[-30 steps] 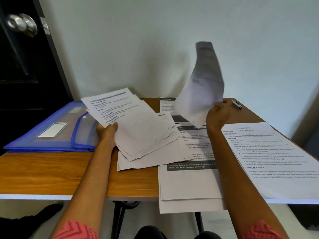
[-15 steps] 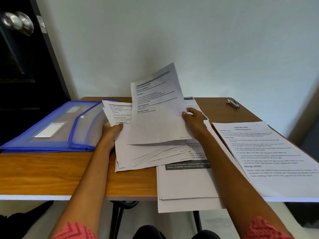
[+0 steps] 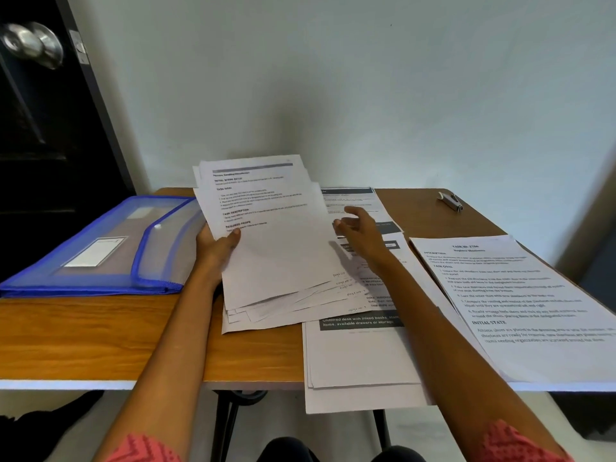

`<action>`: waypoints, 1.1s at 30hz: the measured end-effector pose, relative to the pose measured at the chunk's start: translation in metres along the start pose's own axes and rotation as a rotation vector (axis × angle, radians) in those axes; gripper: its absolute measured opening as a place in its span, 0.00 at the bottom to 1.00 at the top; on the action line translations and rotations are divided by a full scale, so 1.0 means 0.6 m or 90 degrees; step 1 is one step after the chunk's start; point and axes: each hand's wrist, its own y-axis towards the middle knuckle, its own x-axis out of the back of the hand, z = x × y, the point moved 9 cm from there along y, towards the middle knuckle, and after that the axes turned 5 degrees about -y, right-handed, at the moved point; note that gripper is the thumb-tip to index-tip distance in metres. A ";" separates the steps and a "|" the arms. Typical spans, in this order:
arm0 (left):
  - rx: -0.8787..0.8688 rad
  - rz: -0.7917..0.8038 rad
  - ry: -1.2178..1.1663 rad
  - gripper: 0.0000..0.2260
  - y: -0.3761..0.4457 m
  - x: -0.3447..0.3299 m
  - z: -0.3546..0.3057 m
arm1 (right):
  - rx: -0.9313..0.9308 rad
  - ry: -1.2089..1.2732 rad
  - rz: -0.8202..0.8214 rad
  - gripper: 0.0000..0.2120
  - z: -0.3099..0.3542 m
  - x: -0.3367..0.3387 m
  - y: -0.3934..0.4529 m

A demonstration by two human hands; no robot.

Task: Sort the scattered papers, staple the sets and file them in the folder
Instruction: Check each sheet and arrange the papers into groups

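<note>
My left hand (image 3: 216,245) pinches the stack (image 3: 273,241) at its left edge; right hand (image 3: 358,228) loose, holding nothing. Sheets thin, floppy, slippery: square up, grip edges.

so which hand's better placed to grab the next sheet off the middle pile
Right. The right hand is open and free just above the middle pile, while the left hand grips the collected stack and can't let go.
</note>
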 end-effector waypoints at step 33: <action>-0.471 -0.041 0.205 0.36 -0.084 -0.069 -0.126 | 0.117 0.157 -0.092 0.16 0.076 0.025 -0.011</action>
